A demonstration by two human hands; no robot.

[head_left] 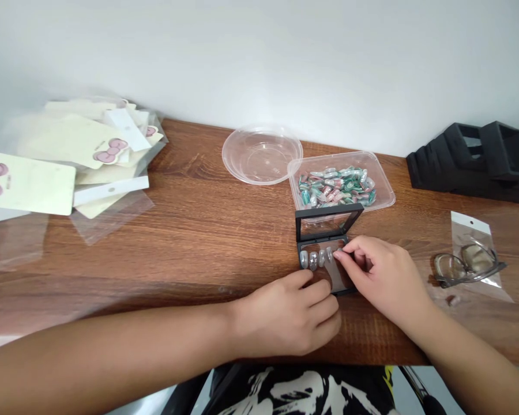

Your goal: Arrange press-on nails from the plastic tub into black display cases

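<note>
In front of you, at about four o'clock from the middle of your view, the small black case [338,278] lies open on the brown wooden table [190,219]. Its hinged lid [328,211] stands raised at the twelve o'clock side, with a dark frame around a see-through window. Inside, along the upper part, four silver-grey nail tips [313,260] show in a row; they are rounded, glossy and partly translucent. A pale strip runs beneath them.

Your right hand [383,276] comes from four o'clock, thumb and forefinger nearly together at the right end of this row; I cannot tell if a piece is between them. Your left hand [294,314] is at the case's seven o'clock, its fingers half curled at the edge; whether they grip, I cannot tell.

From the case, the clear tub [388,196] of green, pink and silvery pieces [337,184] sits close by, toward one o'clock.
</note>
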